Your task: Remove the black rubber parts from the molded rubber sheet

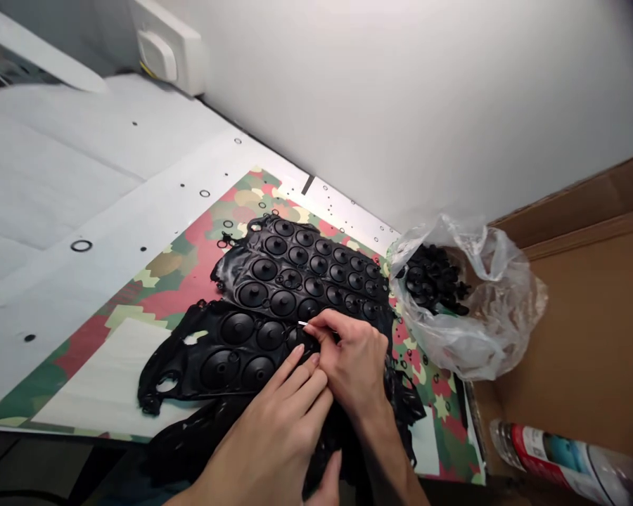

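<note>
A black rubber sheet (190, 355) with rows of round, disc-shaped moulded parts lies across the table under both hands. My left hand (279, 414) rests on its front part, fingers stretched out and pressing flat beside the discs. Just right of it, my right hand (351, 358) is closed in a pinch on a thin tool with a bright tip (302, 323). The tip points left, close to a disc in the middle rows; most of the tool is hidden in the fingers. Another black sheet part (306, 260) with more discs lies behind.
A clear plastic bag (490, 337) holding black rubber pieces (432, 281) stands at the right, by a cardboard box (585, 302). A labelled bottle (564, 457) lies lower right. Small black rings (81, 246) are scattered over the white table. A camouflage-patterned mat (163, 270) lies under the sheet.
</note>
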Demonstrator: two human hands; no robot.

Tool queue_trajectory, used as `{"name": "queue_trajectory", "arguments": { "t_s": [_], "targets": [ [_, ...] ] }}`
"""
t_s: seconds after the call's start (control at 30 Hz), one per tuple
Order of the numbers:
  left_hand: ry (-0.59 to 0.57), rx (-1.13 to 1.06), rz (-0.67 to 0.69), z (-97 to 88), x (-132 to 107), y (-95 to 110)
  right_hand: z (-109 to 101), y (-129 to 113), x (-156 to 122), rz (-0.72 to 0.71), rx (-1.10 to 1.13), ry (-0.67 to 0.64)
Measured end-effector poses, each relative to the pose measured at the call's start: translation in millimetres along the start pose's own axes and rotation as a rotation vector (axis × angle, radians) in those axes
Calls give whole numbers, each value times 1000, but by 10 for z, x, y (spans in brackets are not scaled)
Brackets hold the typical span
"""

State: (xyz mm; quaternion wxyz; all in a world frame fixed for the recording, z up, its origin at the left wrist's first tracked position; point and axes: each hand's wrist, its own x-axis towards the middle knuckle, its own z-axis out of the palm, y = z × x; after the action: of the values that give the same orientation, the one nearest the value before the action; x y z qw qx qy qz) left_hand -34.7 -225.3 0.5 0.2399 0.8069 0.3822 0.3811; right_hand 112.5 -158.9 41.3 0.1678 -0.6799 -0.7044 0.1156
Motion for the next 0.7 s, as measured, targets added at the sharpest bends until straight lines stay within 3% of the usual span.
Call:
{"name": "queue_trajectory", "arguments": {
  "t_s": [0.2, 0.37, 0.57, 0.7],
  "targets": [
    [-132, -94, -4, -193, 110, -18, 16, -69, 46, 82, -101, -40],
    [-182, -71, -13, -229, 92, -24, 99, -91, 72, 75, -79, 39],
    [-112, 71, 96, -110, 28, -124, 42, -25, 38, -36, 88, 55],
    [-36, 180, 189, 147, -8, -362, -55, 47, 12, -112, 203, -4]
  ]
}}
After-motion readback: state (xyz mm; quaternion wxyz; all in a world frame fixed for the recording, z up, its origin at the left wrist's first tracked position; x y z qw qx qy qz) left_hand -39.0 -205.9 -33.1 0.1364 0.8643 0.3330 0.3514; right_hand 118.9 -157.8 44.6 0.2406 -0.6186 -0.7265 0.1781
